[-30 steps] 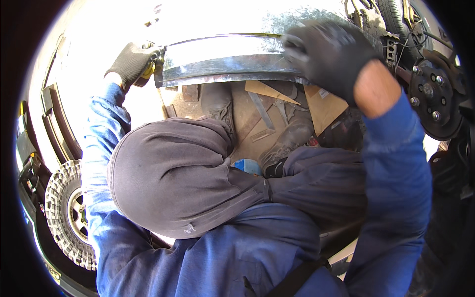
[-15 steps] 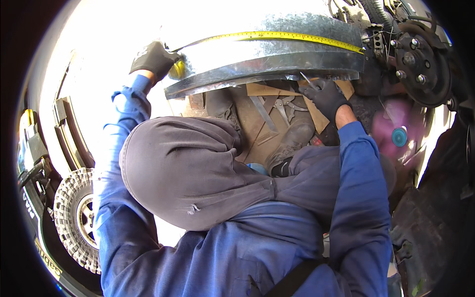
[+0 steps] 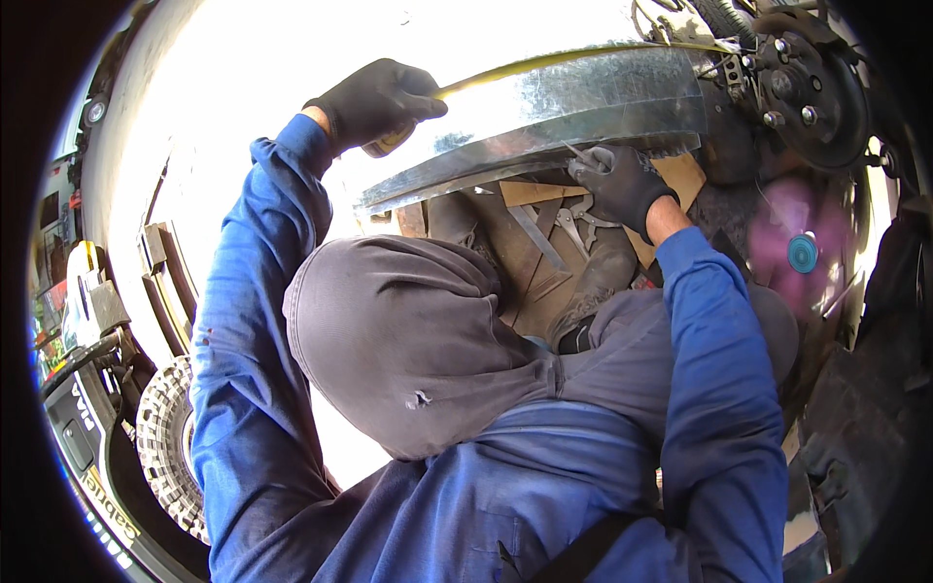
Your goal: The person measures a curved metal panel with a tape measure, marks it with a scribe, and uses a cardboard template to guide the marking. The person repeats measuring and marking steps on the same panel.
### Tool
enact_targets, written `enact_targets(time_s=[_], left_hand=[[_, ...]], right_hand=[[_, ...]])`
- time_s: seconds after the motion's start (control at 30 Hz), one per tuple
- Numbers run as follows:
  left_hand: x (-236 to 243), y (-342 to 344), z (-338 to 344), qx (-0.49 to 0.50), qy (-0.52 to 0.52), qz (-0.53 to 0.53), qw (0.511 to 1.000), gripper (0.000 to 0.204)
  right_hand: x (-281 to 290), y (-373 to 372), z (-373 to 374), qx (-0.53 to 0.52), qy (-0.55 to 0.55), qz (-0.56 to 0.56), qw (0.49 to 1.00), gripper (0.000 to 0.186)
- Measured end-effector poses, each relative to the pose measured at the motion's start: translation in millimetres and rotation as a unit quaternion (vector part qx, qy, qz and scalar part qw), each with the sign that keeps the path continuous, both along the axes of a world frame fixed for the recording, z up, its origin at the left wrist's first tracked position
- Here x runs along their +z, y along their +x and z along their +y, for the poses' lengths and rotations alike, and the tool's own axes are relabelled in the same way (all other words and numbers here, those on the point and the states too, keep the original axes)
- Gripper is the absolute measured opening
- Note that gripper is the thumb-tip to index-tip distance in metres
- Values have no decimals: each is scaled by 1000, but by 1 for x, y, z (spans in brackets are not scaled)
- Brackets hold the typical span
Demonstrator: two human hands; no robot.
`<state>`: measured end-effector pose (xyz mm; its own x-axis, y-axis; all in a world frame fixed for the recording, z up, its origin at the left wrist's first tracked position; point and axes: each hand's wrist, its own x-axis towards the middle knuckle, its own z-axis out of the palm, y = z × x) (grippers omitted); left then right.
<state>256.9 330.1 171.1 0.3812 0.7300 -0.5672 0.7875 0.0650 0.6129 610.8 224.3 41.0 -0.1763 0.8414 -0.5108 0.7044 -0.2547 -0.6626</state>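
Observation:
A curved piece of shiny sheet metal [image 3: 573,97] with a bent-down edge lies across my lap side, before my knees. Above its left end, my left hand [image 3: 374,97], in a black glove, is closed on a tape measure [image 3: 393,142]. The yellow blade [image 3: 525,70] runs out rightward along the far edge of the metal, past its right end. My right hand [image 3: 627,187], also gloved, is closed on a thin pointed metal rod [image 3: 579,153] just at the near edge of the sheet. The rod's lower part is hidden in my fingers.
Tin snips [image 3: 583,225], a metal strip [image 3: 539,236] and cardboard pieces [image 3: 680,177] lie on the floor by my boots. A wheel hub with studs [image 3: 792,87] stands at the far right, a purple container [image 3: 785,228] below it. A knobbly tyre [image 3: 165,447] is at left.
My left hand has risen and moved right with the tape measure. The blade has lifted, turned on edge and shifted to the metal's far edge. My right hand has barely shifted left.

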Motion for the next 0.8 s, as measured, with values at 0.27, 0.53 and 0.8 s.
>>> enact_targets(time_s=[0.27, 0.53, 0.8], left_hand=[[-17, -67, -76, 195, -58, -122, 971, 31], [-37, -109, -183, 335, -97, -88, 933, 23], [-103, -112, -251, 348, -66, -44, 934, 21]], right_hand=[[-20, 31, -10, 179, -36, -100, 978, 47], [-69, 21, -36, 277, -131, -278, 910, 45], [-140, -20, -57, 219, -140, -251, 932, 41]])
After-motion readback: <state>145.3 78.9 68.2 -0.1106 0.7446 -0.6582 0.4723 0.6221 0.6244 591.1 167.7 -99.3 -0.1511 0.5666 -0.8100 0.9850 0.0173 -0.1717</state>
